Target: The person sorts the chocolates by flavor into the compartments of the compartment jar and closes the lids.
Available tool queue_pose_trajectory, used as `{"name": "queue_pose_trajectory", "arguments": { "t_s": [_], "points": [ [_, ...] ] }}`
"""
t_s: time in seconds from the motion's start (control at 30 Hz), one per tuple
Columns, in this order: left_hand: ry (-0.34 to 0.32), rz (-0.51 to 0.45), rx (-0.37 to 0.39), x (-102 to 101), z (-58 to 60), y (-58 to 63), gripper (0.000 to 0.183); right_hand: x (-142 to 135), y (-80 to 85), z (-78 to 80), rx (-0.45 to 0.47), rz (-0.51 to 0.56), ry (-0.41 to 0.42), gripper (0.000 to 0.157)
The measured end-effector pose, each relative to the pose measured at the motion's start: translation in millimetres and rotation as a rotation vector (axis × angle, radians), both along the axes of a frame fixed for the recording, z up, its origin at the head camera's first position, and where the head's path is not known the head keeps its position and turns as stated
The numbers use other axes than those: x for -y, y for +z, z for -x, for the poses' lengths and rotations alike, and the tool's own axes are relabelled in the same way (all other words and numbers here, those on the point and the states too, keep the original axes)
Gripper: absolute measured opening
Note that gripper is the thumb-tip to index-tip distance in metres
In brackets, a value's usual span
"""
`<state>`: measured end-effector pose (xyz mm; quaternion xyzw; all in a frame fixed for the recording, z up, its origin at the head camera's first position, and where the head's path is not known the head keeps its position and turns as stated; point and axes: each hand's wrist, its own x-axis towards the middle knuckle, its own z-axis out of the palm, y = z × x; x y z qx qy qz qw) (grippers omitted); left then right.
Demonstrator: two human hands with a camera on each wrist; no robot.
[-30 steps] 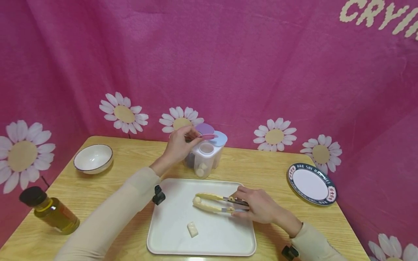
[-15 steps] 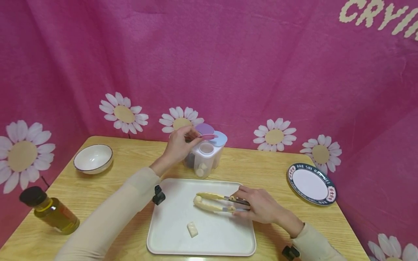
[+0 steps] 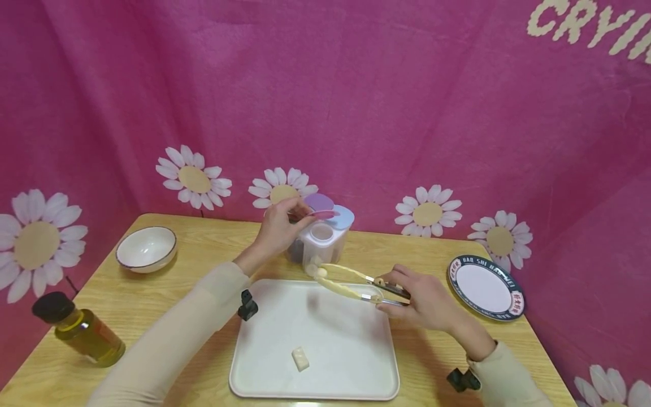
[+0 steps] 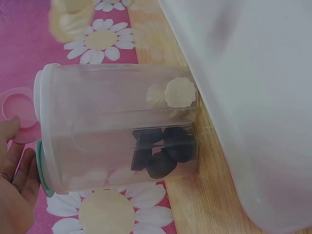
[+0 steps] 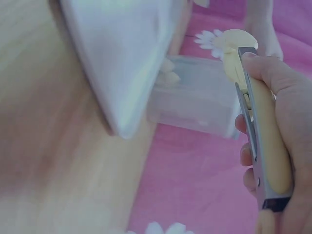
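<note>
At the back of the table my left hand (image 3: 277,229) pinches the raised pink lid (image 3: 323,215) of a clear storage container (image 4: 97,97) with several compartments. One compartment holds pale round pieces (image 4: 180,92), another dark chunks (image 4: 163,151). My right hand (image 3: 424,299) grips tongs (image 5: 268,131) with yellow tips. Between those tips sits a small pale piece (image 3: 321,273), above the tray's far edge and in front of the container. Below, on the white tray (image 3: 346,362), lies a whitish block (image 3: 300,358).
A white bowl (image 3: 146,249) stands at the back left, and an oil bottle (image 3: 89,336) with a black cap nearer the front. At the right is a dark-rimmed plate (image 3: 485,287). A pink curtain (image 3: 356,113) hangs behind the table.
My right hand has lifted the tongs with the pale piece off the tray and brought them up toward the container. The left hand keeps its place at the pink lid.
</note>
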<state>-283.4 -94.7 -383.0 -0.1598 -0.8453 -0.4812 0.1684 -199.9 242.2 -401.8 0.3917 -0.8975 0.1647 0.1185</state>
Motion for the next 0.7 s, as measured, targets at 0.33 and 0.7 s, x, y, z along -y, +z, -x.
{"name": "queue_pose_trajectory", "arguments": {
  "t_s": [0.33, 0.7],
  "points": [
    [-0.001, 0.004, -0.003, 0.4, 0.6, -2.3, 0.016, -1.9, 29.1, 10.6, -0.037, 0.029, -0.001, 0.043],
    [-0.003, 0.010, -0.001, 0.2, 0.1, -1.2, 0.017, 0.1, 48.7, 39.3, -0.116, 0.007, -0.022, 0.044]
  ]
}}
